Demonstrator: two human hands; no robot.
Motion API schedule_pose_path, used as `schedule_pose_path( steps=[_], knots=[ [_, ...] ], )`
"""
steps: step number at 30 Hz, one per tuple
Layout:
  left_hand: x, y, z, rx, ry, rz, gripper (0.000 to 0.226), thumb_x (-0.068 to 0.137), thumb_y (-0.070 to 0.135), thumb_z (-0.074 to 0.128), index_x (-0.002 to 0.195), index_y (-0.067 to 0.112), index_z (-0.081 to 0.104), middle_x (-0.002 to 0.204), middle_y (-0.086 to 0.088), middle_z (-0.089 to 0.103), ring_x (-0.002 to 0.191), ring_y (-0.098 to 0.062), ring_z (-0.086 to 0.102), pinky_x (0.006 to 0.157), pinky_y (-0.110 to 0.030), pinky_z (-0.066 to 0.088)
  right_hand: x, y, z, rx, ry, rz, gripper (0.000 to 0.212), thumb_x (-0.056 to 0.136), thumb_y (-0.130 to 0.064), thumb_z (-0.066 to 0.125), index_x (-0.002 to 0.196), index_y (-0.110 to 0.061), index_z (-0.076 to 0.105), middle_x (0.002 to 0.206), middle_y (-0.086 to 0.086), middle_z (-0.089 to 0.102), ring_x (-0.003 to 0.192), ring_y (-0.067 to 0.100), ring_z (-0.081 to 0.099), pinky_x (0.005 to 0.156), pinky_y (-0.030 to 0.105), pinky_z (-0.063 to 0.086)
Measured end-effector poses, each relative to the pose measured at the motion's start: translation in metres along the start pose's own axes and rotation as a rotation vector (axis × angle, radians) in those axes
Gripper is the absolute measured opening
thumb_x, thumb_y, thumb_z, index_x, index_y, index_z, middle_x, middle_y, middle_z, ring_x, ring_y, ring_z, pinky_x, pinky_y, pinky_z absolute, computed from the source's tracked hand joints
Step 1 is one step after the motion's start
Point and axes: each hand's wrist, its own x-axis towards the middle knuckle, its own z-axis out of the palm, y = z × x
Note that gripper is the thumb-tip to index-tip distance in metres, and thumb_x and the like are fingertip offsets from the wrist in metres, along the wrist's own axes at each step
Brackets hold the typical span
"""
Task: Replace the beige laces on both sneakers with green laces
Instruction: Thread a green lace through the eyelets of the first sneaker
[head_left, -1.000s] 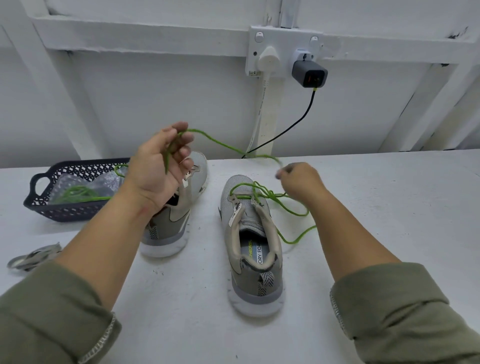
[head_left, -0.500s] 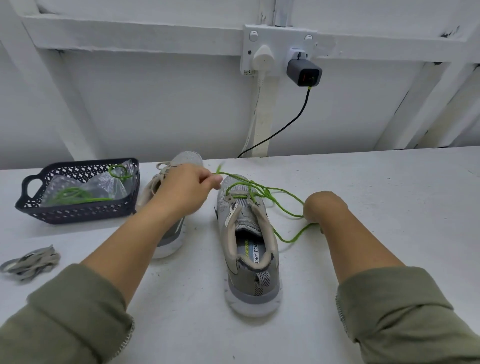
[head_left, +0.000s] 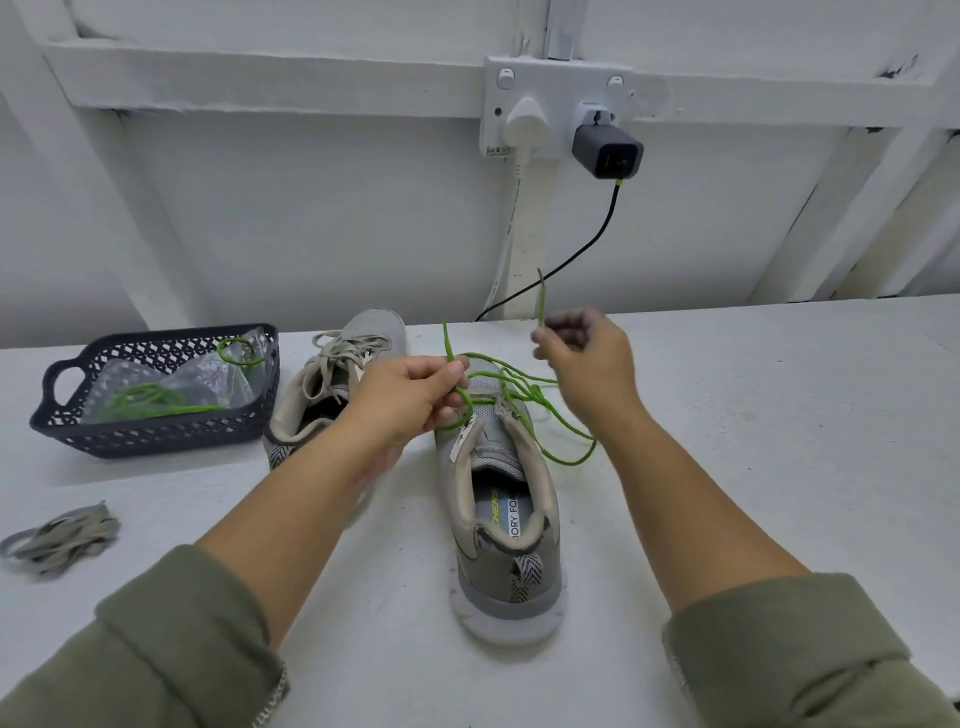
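Two grey sneakers stand on the white table. The right sneaker (head_left: 501, 519) has a green lace (head_left: 524, 392) threaded loosely near its toe end, looping off to the right. My left hand (head_left: 415, 400) pinches one end of that lace above the sneaker's front. My right hand (head_left: 584, 358) pinches the other end, whose tip points upward. The left sneaker (head_left: 332, 384) behind my left arm has beige laces in its eyelets. A removed beige lace (head_left: 60, 540) lies bunched at the table's left edge.
A dark blue basket (head_left: 156, 431) at the left holds a clear bag and another green lace (head_left: 145, 400). A wall socket (head_left: 550, 109) with a white plug and a grey charger sits above; its black cable runs down behind the table.
My right hand rose from the table beside the sneaker and now pinches a lace end up high. My left hand stayed near the sneaker's toe with its end.
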Motion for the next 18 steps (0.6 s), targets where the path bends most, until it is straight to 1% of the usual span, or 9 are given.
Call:
schedule_pose_path(
  steps=[1,2,4,6,7,10,12,14,18],
  knots=[
    [0.001,-0.001,0.002,-0.045,-0.005,-0.022,0.011,0.093,0.011,0.060,0.093,0.005,0.069,0.083,0.002,0.065,0.053,-0.001,0.054,0.050,-0.011,0.048,-0.006,-0.003,0.006,0.091,-0.047,-0.003,0.016,0.087,-0.007,0.067,0.087,-0.021,0.059,0.080,0.002,0.067,0.068,0.008,0.067,0.062,0.016,0.049],
    [0.001,-0.001,0.004,-0.064,-0.007,-0.033,0.010,0.093,0.011,0.060,0.095,0.007,0.069,0.081,0.003,0.065,0.052,0.000,0.054,0.050,-0.011,0.048,-0.012,-0.004,0.012,0.130,-0.085,0.005,0.017,0.087,-0.006,0.068,0.087,-0.021,0.061,0.079,0.002,0.067,0.065,0.007,0.066,0.062,0.016,0.050],
    [0.001,-0.002,0.008,-0.077,0.002,-0.031,0.009,0.092,0.012,0.061,0.093,0.013,0.070,0.077,0.003,0.064,0.053,0.000,0.055,0.051,-0.011,0.048,-0.018,-0.002,0.019,0.133,-0.131,0.024,0.013,0.085,-0.006,0.070,0.087,-0.018,0.065,0.077,0.001,0.069,0.064,0.006,0.067,0.067,0.021,0.054],
    [0.001,-0.003,0.011,-0.098,0.019,-0.034,0.008,0.092,0.014,0.062,0.091,0.016,0.070,0.077,0.002,0.064,0.058,-0.001,0.057,0.052,-0.011,0.048,-0.022,0.000,0.022,0.123,-0.160,0.035,0.010,0.085,-0.008,0.070,0.086,-0.017,0.067,0.076,0.001,0.070,0.066,0.008,0.068,0.073,0.027,0.057],
    [0.001,-0.003,0.012,-0.113,0.023,-0.041,0.008,0.092,0.014,0.062,0.091,0.016,0.069,0.077,0.002,0.063,0.061,-0.002,0.059,0.052,-0.011,0.048,-0.023,0.001,0.023,0.118,-0.169,0.037,0.010,0.085,-0.008,0.070,0.086,-0.017,0.067,0.077,0.001,0.071,0.066,0.009,0.069,0.074,0.028,0.057],
    [0.003,-0.004,0.014,-0.188,0.023,-0.073,0.007,0.092,0.017,0.062,0.092,0.015,0.069,0.078,0.003,0.062,0.068,-0.005,0.058,0.051,-0.011,0.048,-0.025,0.000,0.025,0.094,-0.181,0.021,0.009,0.085,-0.009,0.070,0.086,-0.017,0.067,0.076,-0.001,0.070,0.063,0.005,0.067,0.069,0.022,0.055],
    [0.003,-0.004,0.015,-0.241,0.018,-0.095,0.007,0.092,0.017,0.062,0.091,0.015,0.069,0.077,0.003,0.061,0.062,-0.004,0.055,0.048,-0.011,0.047,-0.026,-0.002,0.025,0.089,-0.186,0.013,0.010,0.085,-0.010,0.071,0.083,-0.019,0.067,0.073,-0.003,0.069,0.061,0.004,0.066,0.067,0.019,0.053],
    [0.005,-0.004,0.015,-0.281,0.008,-0.119,0.007,0.092,0.018,0.062,0.092,0.014,0.069,0.075,0.002,0.059,0.053,-0.002,0.052,0.046,-0.011,0.045,-0.026,-0.002,0.026,0.100,-0.193,0.020,0.013,0.083,-0.009,0.073,0.080,-0.019,0.065,0.070,-0.004,0.068,0.060,0.006,0.065,0.066,0.021,0.052],
    [0.008,-0.002,0.015,-0.326,-0.040,-0.159,0.009,0.093,0.018,0.061,0.094,0.012,0.067,0.078,0.002,0.055,0.046,0.001,0.047,0.042,-0.009,0.040,-0.026,-0.003,0.027,0.203,-0.198,0.069,0.026,0.079,-0.002,0.076,0.079,-0.014,0.052,0.069,0.000,0.059,0.060,0.009,0.063,0.064,0.024,0.055]
  ],
)
